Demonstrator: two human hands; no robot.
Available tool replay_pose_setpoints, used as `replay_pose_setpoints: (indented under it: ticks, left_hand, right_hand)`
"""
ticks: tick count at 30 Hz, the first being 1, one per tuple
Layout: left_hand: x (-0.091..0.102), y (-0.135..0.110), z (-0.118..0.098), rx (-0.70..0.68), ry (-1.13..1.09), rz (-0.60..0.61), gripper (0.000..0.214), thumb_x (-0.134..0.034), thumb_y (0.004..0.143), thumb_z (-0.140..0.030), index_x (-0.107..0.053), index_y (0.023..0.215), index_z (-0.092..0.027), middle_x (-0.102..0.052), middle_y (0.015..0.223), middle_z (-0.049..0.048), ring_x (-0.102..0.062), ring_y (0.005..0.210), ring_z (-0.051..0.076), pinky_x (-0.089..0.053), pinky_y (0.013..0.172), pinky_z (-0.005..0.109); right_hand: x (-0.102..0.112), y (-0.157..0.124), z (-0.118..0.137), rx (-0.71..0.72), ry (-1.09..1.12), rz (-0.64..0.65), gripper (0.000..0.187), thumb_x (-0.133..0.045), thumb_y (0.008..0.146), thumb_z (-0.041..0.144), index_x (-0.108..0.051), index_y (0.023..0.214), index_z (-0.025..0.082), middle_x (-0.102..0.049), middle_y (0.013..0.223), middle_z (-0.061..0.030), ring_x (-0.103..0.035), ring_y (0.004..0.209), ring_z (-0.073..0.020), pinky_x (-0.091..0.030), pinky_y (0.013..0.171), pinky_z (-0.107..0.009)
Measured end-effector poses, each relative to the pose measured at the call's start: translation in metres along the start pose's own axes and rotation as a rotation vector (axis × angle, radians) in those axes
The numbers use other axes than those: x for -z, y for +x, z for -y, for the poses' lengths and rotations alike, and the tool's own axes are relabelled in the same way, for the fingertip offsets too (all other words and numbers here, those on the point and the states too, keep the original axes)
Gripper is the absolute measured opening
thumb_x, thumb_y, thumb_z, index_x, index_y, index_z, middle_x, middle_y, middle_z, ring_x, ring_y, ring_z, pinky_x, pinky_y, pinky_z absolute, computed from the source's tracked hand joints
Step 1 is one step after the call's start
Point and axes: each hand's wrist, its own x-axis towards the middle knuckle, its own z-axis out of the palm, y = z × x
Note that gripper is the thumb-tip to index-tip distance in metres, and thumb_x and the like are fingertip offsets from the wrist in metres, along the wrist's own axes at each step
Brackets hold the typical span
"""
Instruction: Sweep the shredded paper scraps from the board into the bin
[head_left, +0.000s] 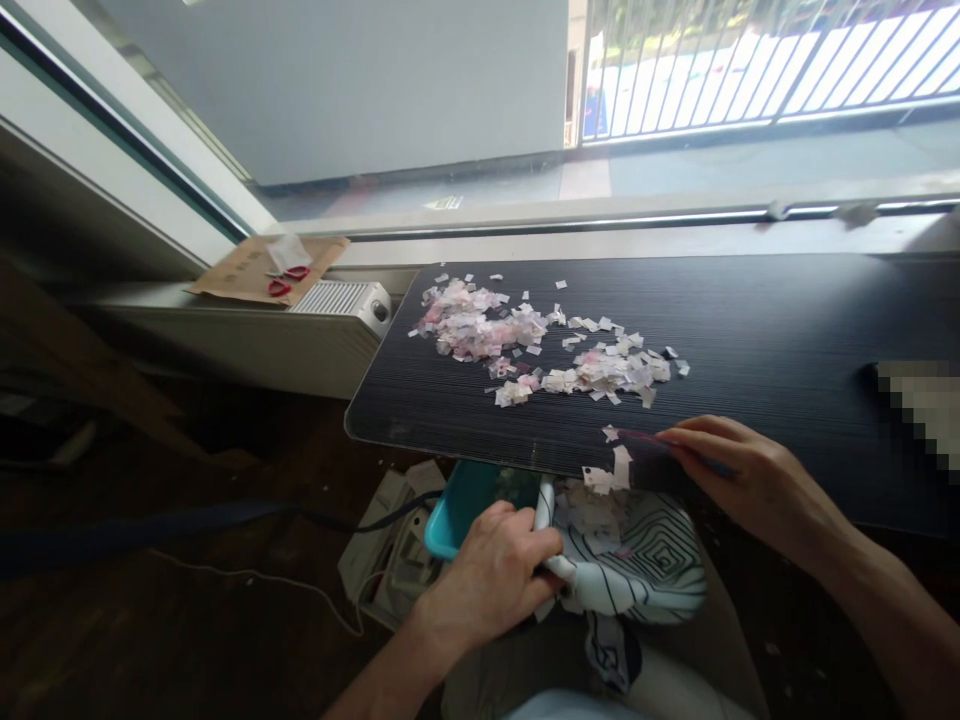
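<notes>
My left hand [504, 560] is closed on the rim of a pale cloth bag [667, 560] with black geometric lines. The bag's mouth gapes just below the table edge, with small paper scraps [592, 510] inside. Over the table's near edge, my right hand [724, 465] pinches a thin, flat, see-through piece with a pinkish edge [637, 436]; its kind is unclear. A few larger white paper pieces [611, 474] lie at the table edge beside its tip. Heaps of small white and pink paper bits [480, 320] are spread over the dark table [750, 330].
A teal bin [450, 520] stands left of the bag, partly under the table. Red-handled scissors [279, 287] rest on a brown envelope [232, 265] on the sill. Nearby is a white radiator [345, 300]. A pale cable [300, 588] trails across the floor.
</notes>
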Motion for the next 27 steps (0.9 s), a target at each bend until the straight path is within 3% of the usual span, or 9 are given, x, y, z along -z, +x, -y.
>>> replay_pose_setpoints:
  ticks: [6, 11, 16, 18, 22, 24, 27]
  left_hand:
    - [-0.001, 0.002, -0.003, -0.001, -0.001, -0.016, 0.009, -0.065, 0.081, -0.029, -0.06, 0.079, -0.022, -0.055, 0.074, -0.0012, -0.051, 0.074, 0.017, -0.035, 0.071, 0.028]
    - [-0.001, 0.0, -0.003, -0.001, 0.001, -0.008, 0.01, -0.065, 0.081, -0.03, -0.059, 0.079, -0.022, -0.054, 0.073, -0.0017, -0.051, 0.073, 0.016, -0.036, 0.071, 0.028]
    - [-0.002, 0.001, -0.003, 0.001, -0.023, -0.012, 0.012, -0.062, 0.084, -0.032, -0.058, 0.078, -0.022, -0.054, 0.075, -0.0015, -0.05, 0.074, 0.016, -0.036, 0.073, 0.029]
    - [-0.003, 0.001, -0.003, 0.004, -0.033, -0.015, 0.014, -0.061, 0.085, -0.033, -0.058, 0.077, -0.022, -0.055, 0.075, -0.0014, -0.05, 0.074, 0.016, -0.036, 0.074, 0.029]
    - [-0.008, -0.001, -0.004, 0.0, -0.048, -0.008, 0.014, -0.062, 0.084, -0.032, -0.058, 0.077, -0.021, -0.055, 0.076, -0.0013, -0.05, 0.074, 0.016, -0.036, 0.074, 0.029]
    - [-0.01, -0.002, -0.005, 0.002, -0.064, -0.012, 0.012, -0.063, 0.084, -0.032, -0.059, 0.078, -0.022, -0.056, 0.079, -0.001, -0.05, 0.077, 0.016, -0.036, 0.075, 0.029]
    - [-0.012, -0.004, -0.004, 0.019, -0.076, -0.014, 0.011, -0.065, 0.082, -0.031, -0.059, 0.08, -0.022, -0.057, 0.082, -0.0009, -0.05, 0.08, 0.017, -0.036, 0.075, 0.029]
  right_hand:
    - [0.002, -0.015, 0.014, 0.065, 0.09, 0.149, 0.023, -0.05, 0.09, 0.017, -0.067, 0.104, 0.022, -0.065, 0.098, -0.0052, -0.062, 0.087, -0.0153, -0.051, 0.073, -0.025]
    - [0.002, -0.017, 0.017, 0.022, 0.045, 0.06, 0.021, -0.051, 0.09, 0.017, -0.066, 0.104, 0.02, -0.065, 0.096, -0.006, -0.061, 0.085, -0.0156, -0.049, 0.072, -0.026]
    - [0.003, -0.018, 0.018, 0.025, 0.134, 0.204, 0.021, -0.049, 0.091, 0.019, -0.067, 0.102, 0.022, -0.065, 0.097, -0.0044, -0.061, 0.085, -0.0137, -0.049, 0.073, -0.023]
    - [0.005, -0.012, 0.01, -0.014, 0.117, 0.131, 0.02, -0.05, 0.09, 0.022, -0.067, 0.101, 0.022, -0.065, 0.096, -0.0041, -0.061, 0.084, -0.0139, -0.048, 0.072, -0.024]
    - [0.004, 0.018, -0.012, -0.181, -0.084, -0.154, 0.02, -0.051, 0.089, 0.026, -0.068, 0.098, 0.02, -0.065, 0.093, -0.0045, -0.061, 0.076, -0.0159, -0.046, 0.069, -0.028]
    - [0.0, 0.034, -0.014, -0.216, -0.148, -0.156, 0.023, -0.049, 0.089, 0.025, -0.069, 0.098, 0.018, -0.066, 0.089, -0.0053, -0.061, 0.073, -0.0171, -0.045, 0.068, -0.029]
    - [-0.007, 0.042, -0.002, -0.137, -0.111, -0.042, 0.025, -0.047, 0.089, 0.023, -0.069, 0.1, 0.019, -0.065, 0.087, -0.0051, -0.061, 0.076, -0.0171, -0.045, 0.068, -0.028]
